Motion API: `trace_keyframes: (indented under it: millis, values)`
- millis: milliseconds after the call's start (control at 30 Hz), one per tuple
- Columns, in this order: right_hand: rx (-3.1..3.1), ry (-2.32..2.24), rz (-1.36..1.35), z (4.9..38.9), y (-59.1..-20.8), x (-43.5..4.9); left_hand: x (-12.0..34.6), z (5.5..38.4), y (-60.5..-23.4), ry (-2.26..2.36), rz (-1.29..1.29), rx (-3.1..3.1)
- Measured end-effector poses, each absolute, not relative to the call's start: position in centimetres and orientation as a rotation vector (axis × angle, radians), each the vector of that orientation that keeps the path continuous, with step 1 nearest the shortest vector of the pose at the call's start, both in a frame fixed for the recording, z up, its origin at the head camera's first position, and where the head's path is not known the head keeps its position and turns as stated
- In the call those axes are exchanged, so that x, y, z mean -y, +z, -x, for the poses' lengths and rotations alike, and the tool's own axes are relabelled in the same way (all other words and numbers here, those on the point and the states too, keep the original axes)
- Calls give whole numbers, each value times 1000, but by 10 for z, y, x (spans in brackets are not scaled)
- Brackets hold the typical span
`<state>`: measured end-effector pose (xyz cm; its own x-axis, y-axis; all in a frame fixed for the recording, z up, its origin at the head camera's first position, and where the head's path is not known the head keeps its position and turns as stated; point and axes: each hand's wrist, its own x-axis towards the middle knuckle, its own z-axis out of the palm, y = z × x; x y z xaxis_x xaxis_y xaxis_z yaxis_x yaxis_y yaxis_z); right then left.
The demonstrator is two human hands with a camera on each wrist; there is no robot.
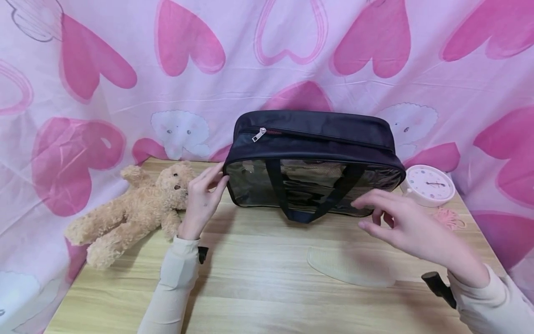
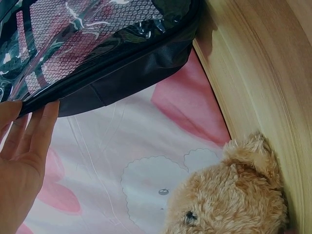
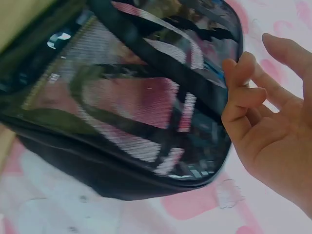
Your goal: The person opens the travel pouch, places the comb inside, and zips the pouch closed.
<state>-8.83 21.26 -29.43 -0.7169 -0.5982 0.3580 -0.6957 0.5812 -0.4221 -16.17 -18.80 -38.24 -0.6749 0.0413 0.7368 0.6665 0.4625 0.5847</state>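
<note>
Bag (image 1: pixel 313 155), black, clear-fronted, quantity 1, stood on table (image 1: pixel 258 278), far side; judged light, soft-walled, slick, best lifted by strap (image 1: pixel 300 216). Left hand (image 1: pixel 202 197) pinched its left edge; right hand (image 1: pixel 406 227): fingers loosely bent, thumb apart, held nothing.

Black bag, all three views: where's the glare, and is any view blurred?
Head view: dull reflections on the clear panel, a soft bright patch on the tabletop; left wrist view: sharp white glare streaks across that panel, mesh readable between them; right wrist view: the bag looks smeared, the right hand somewhat crisper.
</note>
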Motion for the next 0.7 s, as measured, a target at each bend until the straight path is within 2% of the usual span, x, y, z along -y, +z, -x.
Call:
trace_keyframes:
  millis: [333, 700]
  values:
    - [2778, 843, -944, 81, -343, -237, 185, 163, -380, -1248, 606, 2028]
    - [2891, 904, -924, 68, -392, -265, 187, 162, -382, -1246, 585, 2033]
